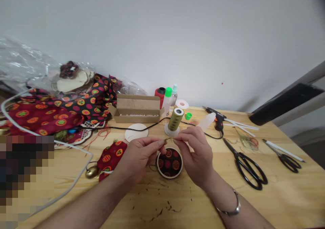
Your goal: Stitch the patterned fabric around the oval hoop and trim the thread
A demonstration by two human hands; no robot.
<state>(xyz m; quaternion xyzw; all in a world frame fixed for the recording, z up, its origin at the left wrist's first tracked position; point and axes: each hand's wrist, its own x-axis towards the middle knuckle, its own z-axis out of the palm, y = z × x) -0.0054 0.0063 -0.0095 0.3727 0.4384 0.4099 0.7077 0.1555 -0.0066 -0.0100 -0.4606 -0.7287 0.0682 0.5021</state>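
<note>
My left hand [138, 156] and my right hand [196, 153] meet above a round disc covered in dark red-dotted fabric [169, 163] that lies on the wooden table [279, 195]. Both hands pinch a short olive-green thread [168, 139] between thumb and fingers, stretched between them just over the disc. An olive thread spool [175, 119] stands upright right behind the hands. A small piece of the same patterned fabric [111, 158] lies to the left of my left hand.
Large black scissors [245, 164] and smaller ones [285, 158] lie to the right. A glue gun [215, 115], bottles [167, 100], an open cardboard box [135, 110], a white disc [136, 132], a black cable and heaped patterned cloth [50, 114] fill the back and left.
</note>
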